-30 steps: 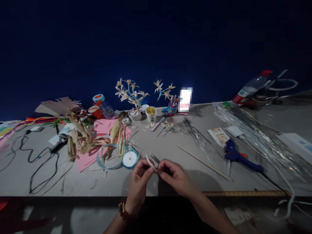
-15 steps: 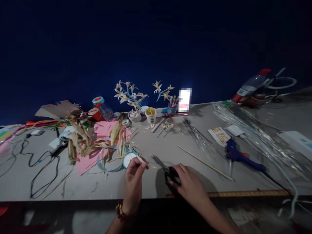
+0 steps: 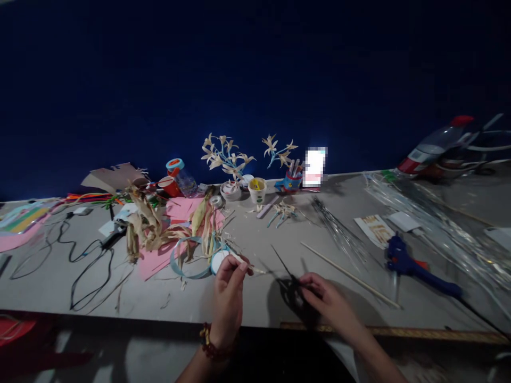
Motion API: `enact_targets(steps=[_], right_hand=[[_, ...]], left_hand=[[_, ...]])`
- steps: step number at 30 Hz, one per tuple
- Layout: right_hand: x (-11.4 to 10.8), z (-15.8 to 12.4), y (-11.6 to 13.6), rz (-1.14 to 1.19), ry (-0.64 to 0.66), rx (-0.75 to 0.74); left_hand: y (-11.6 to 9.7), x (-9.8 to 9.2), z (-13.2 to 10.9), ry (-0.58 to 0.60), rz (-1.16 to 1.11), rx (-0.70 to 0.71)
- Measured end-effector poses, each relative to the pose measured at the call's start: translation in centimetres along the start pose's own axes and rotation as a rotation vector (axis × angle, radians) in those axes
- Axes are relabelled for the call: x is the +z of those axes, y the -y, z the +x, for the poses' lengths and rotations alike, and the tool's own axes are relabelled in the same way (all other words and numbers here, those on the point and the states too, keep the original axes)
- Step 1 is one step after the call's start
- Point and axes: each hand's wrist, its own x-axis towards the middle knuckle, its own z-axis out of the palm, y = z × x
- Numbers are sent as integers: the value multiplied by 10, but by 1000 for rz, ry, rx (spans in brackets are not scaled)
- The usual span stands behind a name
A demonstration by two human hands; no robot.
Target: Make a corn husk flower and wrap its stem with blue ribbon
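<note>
a deep blue wall (image 3: pixel 255 80) is seen behind a long grey table (image 3: pixel 179 306), which is set right against it. the room is dimly lit: the wall is left almost black toward the top, and a brighter blue glow is thrown onto it around a small lit screen (image 3: pixel 314 166) stood at the table's far edge. hard shadows are cast across the tabletop. a yellowish strip (image 3: pixel 399 332) is run along its near edge. below, a dark floor (image 3: pixel 131 361) with pale patches is glimpsed.
</note>
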Motion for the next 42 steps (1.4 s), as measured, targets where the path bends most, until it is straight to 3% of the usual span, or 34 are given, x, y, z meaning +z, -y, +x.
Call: enact_targets(steps=[3, 6, 12, 19, 34, 42], right_hand=[[9, -12, -2, 320, 111, 132], [24, -24, 5, 393, 131, 115], [41, -23, 32, 276, 285, -11], [47, -11, 52, 257, 326, -22], [48, -9, 55, 180, 312, -79], [48, -2, 56, 61, 312, -125]], left_hand=[[1, 2, 2, 3, -15, 7], [0, 7, 2, 16, -19, 33], [1, 12, -1, -9, 5, 93], [3, 14, -7, 22, 62, 83], [-3, 16, -7, 48, 11, 60], [-6, 4, -7, 23, 50, 46]])
